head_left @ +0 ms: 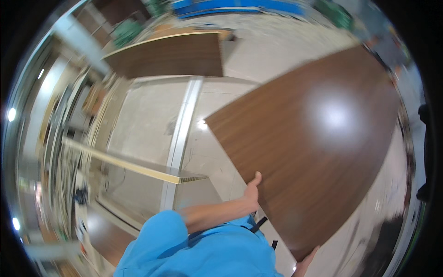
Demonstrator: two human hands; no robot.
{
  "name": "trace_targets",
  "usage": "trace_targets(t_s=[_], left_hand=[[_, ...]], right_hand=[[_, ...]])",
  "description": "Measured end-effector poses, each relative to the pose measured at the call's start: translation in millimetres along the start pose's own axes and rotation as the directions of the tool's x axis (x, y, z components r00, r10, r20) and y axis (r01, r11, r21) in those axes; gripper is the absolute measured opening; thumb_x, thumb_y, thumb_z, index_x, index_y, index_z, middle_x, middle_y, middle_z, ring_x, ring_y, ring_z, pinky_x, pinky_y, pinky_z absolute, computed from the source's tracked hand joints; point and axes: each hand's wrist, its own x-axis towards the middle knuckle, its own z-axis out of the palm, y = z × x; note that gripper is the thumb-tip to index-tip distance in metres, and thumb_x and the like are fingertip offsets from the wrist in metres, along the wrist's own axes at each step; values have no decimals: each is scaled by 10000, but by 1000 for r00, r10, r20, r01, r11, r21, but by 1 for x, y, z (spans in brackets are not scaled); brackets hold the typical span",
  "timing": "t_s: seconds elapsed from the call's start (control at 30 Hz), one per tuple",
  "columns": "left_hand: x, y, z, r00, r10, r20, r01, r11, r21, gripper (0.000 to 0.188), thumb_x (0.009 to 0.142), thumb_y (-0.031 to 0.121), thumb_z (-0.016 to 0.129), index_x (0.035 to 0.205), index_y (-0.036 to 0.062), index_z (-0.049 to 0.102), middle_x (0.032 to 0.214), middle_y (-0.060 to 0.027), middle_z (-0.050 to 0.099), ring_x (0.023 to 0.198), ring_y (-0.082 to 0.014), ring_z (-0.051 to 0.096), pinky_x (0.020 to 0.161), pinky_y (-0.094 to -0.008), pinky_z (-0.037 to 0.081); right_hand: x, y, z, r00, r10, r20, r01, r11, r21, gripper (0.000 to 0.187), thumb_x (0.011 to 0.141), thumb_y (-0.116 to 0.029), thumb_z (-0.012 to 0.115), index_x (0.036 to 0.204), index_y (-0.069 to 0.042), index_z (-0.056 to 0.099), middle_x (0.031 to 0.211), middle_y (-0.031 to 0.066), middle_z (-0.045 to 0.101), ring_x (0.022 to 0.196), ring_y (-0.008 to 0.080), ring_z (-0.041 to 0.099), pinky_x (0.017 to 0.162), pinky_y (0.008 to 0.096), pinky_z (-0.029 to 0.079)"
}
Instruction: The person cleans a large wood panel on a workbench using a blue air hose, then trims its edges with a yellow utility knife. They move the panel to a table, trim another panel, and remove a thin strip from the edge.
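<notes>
A large dark brown wood-grain panel [295,152] spans the right half of the head view, tilted, with a bright light reflected on it. My left hand [253,191] grips its left edge, thumb over the brown face and the other fingers hidden behind the board. At the panel's near corner, low in the view, my right hand [307,263] is closed around the edge; most of its fingers are hidden.
A second brown panel [170,56] stands beyond a metal rail [183,117] crossing the pale floor. Left of me, a light-edged board [124,161] juts toward my left arm. Racked boards line the left side; a blue object [235,7] lies far ahead.
</notes>
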Motion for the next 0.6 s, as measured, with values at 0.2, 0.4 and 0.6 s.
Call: trace_targets(t_s=[0.2, 0.4, 0.6], left_hand=[[-64, -6, -94, 997, -69, -34, 73, 986, 148, 828, 946, 627, 633, 1544, 97, 416, 1624, -118, 398, 1488, -348, 346, 1215, -573, 273], [-77, 29, -204, 986, -143, 80, 128, 977, 172, 816, 957, 644, 593, 1544, 107, 414, 1635, -114, 376, 1494, -366, 332, 1211, -607, 277], [-133, 126, -328, 978, -100, 185, 17, 915, 403, 790, 967, 722, 493, 1497, 137, 459, 1573, -79, 445, 1446, -331, 383, 1184, -561, 329]], right_hand=[[-113, 68, -37, 973, 181, -146, -161, 977, 140, 962, 951, -694, 585, 1561, 11, 352, 1558, 154, 441, 1413, 317, 444, 1193, 452, 342], [-228, 137, 17, 989, -9, -150, 11, 1000, 13, 839, 1055, -596, 455, 1594, 27, 293, 1630, 151, 365, 1487, 280, 373, 1225, 408, 299], [-316, 238, 94, 941, -23, -337, -4, 997, -79, 778, 1043, -594, 486, 1470, 56, 511, 1472, 136, 571, 1359, 231, 519, 1162, 358, 367]])
